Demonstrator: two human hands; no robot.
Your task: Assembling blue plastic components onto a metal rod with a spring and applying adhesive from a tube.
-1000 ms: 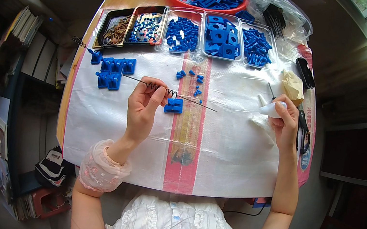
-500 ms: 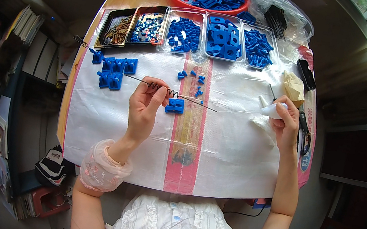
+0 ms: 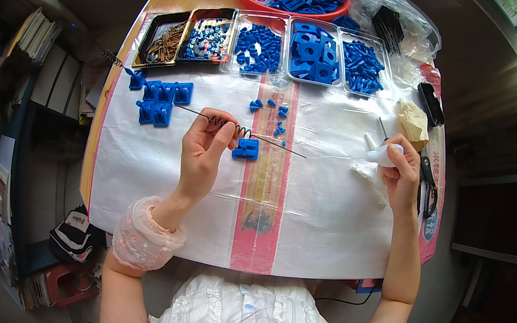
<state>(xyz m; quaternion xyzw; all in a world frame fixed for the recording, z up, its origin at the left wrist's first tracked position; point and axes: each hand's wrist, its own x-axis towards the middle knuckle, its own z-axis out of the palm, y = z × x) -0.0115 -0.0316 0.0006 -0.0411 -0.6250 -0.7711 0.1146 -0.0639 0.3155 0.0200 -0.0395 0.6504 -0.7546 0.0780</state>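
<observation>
We see the left hand [image 3: 203, 152] over the white woven sheet [image 3: 325, 215], fingers pinched shut on a thin wire rod [image 3: 243, 132] with a small coil spring [image 3: 231, 126] threaded on it — the rod runs level above a blue plastic block [image 3: 246, 150]. The right hand [image 3: 400, 175] curls closed around a small white bottle [image 3: 384, 154] — near the scissors [image 3: 427, 184].
</observation>
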